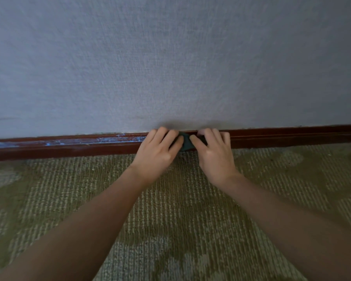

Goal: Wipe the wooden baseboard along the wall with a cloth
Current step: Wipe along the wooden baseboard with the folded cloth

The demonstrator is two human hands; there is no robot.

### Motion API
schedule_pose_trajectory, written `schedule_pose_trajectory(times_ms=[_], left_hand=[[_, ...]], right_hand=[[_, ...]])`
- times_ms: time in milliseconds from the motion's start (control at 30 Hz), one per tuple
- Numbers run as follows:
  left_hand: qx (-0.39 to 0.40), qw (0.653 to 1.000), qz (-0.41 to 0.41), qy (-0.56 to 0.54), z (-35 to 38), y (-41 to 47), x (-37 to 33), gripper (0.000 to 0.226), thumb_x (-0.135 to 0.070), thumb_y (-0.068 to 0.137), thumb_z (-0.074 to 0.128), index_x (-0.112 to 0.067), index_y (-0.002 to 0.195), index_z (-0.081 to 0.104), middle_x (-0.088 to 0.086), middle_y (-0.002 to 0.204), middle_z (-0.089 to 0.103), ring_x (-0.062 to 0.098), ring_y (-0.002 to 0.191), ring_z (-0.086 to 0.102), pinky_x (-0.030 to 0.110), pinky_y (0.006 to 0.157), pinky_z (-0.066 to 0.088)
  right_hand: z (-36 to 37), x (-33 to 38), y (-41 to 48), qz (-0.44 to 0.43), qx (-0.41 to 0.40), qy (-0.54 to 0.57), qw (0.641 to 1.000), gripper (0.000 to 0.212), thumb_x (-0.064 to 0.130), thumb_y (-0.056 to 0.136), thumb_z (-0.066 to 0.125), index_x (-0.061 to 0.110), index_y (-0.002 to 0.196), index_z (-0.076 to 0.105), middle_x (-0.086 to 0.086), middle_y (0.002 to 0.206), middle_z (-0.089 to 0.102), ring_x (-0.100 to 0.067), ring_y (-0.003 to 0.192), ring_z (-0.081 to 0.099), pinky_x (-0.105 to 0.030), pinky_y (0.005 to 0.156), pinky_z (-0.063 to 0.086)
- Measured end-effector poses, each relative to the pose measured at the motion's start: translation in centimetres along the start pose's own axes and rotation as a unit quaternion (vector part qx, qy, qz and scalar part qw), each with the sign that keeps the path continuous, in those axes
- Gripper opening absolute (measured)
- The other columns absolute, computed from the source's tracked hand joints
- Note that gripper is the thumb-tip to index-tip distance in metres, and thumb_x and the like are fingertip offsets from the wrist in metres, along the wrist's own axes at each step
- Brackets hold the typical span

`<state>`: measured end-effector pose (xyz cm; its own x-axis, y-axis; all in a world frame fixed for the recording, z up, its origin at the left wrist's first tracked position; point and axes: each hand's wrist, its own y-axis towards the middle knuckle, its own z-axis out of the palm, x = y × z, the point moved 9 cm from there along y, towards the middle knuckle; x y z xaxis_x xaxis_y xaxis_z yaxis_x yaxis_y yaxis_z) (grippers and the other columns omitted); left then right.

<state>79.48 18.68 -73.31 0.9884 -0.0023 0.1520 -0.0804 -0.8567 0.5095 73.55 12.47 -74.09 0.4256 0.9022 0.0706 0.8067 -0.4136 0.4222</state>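
A dark red-brown wooden baseboard (69, 147) runs along the foot of the wall, from the left edge to the right edge. A small dark green cloth (185, 143) lies against it near the middle. My left hand (159, 152) and my right hand (213, 152) sit side by side on the cloth, fingers curled over it and pressing it to the board. Most of the cloth is hidden under the fingers. Pale dusty streaks show on the board's top left of my hands; the stretch to the right looks darker and cleaner.
A textured light grey wall (170, 67) fills the upper half of the view. Green-beige patterned carpet (170, 220) covers the floor right up to the baseboard. Both bare forearms reach in from the bottom corners.
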Motion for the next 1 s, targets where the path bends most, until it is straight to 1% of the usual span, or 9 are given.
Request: schedule_pose_trajectory(times_ms=[100, 200, 300, 400, 567, 700, 800, 900, 1000], left_hand=[[0.005, 0.999, -0.024, -0.022, 0.4, -1.4, 0.7, 0.032, 0.000, 0.082, 0.042, 0.005, 0.098, 0.069, 0.021, 0.092, 0.066, 0.029, 0.084, 0.040, 0.039, 0.066, 0.049], [0.003, 0.997, -0.058, -0.056, 0.6, -1.7, 0.9, 0.033, 0.002, 0.082, 0.039, 0.008, 0.097, 0.068, 0.024, 0.091, 0.065, 0.029, 0.084, 0.039, 0.038, 0.065, 0.053], [-0.019, 0.997, -0.052, -0.057, 0.3, -0.8, 0.1, 0.030, 0.001, 0.084, 0.042, 0.007, 0.094, 0.069, 0.022, 0.089, 0.066, 0.028, 0.084, 0.040, 0.036, 0.062, 0.050], [-0.023, 0.998, -0.022, -0.045, 0.3, 0.2, -0.6, 0.028, -0.001, 0.084, 0.045, 0.005, 0.095, 0.069, 0.019, 0.089, 0.067, 0.027, 0.082, 0.041, 0.034, 0.062, 0.049], [0.021, 0.999, 0.036, -0.027, 0.8, 0.4, -1.1, 0.030, -0.002, 0.083, 0.044, 0.005, 0.097, 0.069, 0.017, 0.091, 0.068, 0.029, 0.076, 0.063, 0.033, 0.065, 0.052], [0.026, 0.998, 0.056, -0.002, 0.6, -0.8, 0.0, 0.027, -0.001, 0.085, 0.045, 0.005, 0.098, 0.069, 0.019, 0.093, 0.067, 0.030, 0.082, 0.055, 0.036, 0.066, 0.047], [0.025, 0.997, 0.068, 0.032, 0.3, -1.5, 0.6, 0.028, 0.000, 0.088, 0.043, 0.006, 0.096, 0.069, 0.021, 0.092, 0.066, 0.032, 0.076, 0.061, 0.038, 0.069, 0.038], [0.035, 0.997, 0.056, 0.045, 0.4, -0.6, -0.3, 0.026, -0.002, 0.086, 0.046, 0.006, 0.095, 0.070, 0.021, 0.090, 0.067, 0.032, 0.079, 0.058, 0.037, 0.071, 0.034], [0.052, 0.996, 0.061, 0.048, 0.8, 0.4, -1.6, 0.029, -0.004, 0.084, 0.045, 0.003, 0.093, 0.071, 0.017, 0.089, 0.068, 0.029, 0.074, 0.064, 0.036, 0.072, 0.033]], right_hand=[[0.8, 0.8, 0.1, 0.022, 0.009, 0.032, 0.999, 0.044, -0.011, 0.057, 0.077, -0.003, 0.099, 0.068, -0.019, 0.088, 0.062, -0.034, 0.080, 0.061, -0.038, 0.064, 0.045], [0.9, 0.9, 0.3, 0.014, 0.016, 0.033, 0.999, 0.048, -0.010, 0.054, 0.078, -0.002, 0.100, 0.068, -0.019, 0.089, 0.061, -0.034, 0.080, 0.061, -0.038, 0.063, 0.045], [0.4, 0.3, 0.2, -0.005, 0.013, 0.012, 1.000, 0.044, -0.009, 0.056, 0.076, -0.001, 0.099, 0.068, -0.018, 0.089, 0.061, -0.034, 0.081, 0.060, -0.038, 0.068, 0.040], [0.0, -0.9, -0.2, 0.024, -0.004, 0.007, 1.000, 0.042, -0.010, 0.058, 0.073, -0.001, 0.099, 0.068, -0.019, 0.091, 0.061, -0.035, 0.083, 0.059, -0.039, 0.070, 0.038], [0.3, -0.7, -0.5, 0.039, 0.010, 0.009, 0.999, 0.046, -0.013, 0.057, 0.074, -0.003, 0.101, 0.067, -0.020, 0.091, 0.061, -0.036, 0.084, 0.060, -0.041, 0.068, 0.043], [0.4, 0.8, 0.3, 0.006, 0.025, 0.010, 1.000, 0.042, -0.008, 0.060, 0.076, -0.003, 0.101, 0.067, -0.020, 0.090, 0.061, -0.035, 0.083, 0.060, -0.040, 0.069, 0.044], [0.7, 1.9, 0.9, -0.034, 0.052, -0.006, 0.998, 0.042, -0.004, 0.062, 0.074, -0.002, 0.103, 0.066, -0.020, 0.091, 0.061, -0.034, 0.085, 0.059, -0.041, 0.073, 0.044], [0.3, 0.9, 0.7, -0.042, 0.073, -0.017, 0.996, 0.044, -0.005, 0.062, 0.071, -0.002, 0.105, 0.065, -0.021, 0.092, 0.060, -0.035, 0.087, 0.058, -0.041, 0.075, 0.038], [-0.1, -0.4, 0.2, -0.031, 0.078, -0.040, 0.996, 0.049, -0.007, 0.057, 0.077, -0.001, 0.105, 0.066, -0.021, 0.092, 0.060, -0.034, 0.086, 0.060, -0.043, 0.074, 0.043]])
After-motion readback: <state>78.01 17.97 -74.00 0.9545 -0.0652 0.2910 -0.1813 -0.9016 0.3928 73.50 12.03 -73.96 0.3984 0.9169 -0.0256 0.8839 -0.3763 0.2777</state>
